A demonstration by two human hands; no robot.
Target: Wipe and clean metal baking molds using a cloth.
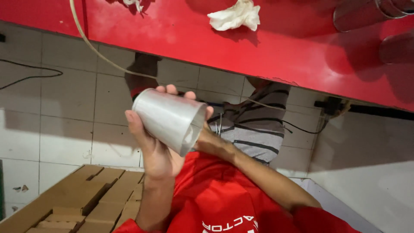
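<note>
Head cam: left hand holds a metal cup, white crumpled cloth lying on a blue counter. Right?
Not quite. The counter is red, not blue, as the head view shows. The rest holds: the left hand grips a metal cup, and a white crumpled cloth lies on that counter.

A workshop — red workbench (276, 56), metal cups (366, 15), cardboard boxes (86, 198) on tiled floor (64, 108).

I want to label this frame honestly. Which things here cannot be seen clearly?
- Right hand: head view, mostly hidden behind the metal cup; its grip cannot be told.
- Cup inside: blurred, contents unclear.
- Metal vessels on the red counter: cut off by the top edge.
- Cardboard boxes: cut off by the bottom edge.
- Left hand: fingertips partly hidden by the cup.
</note>
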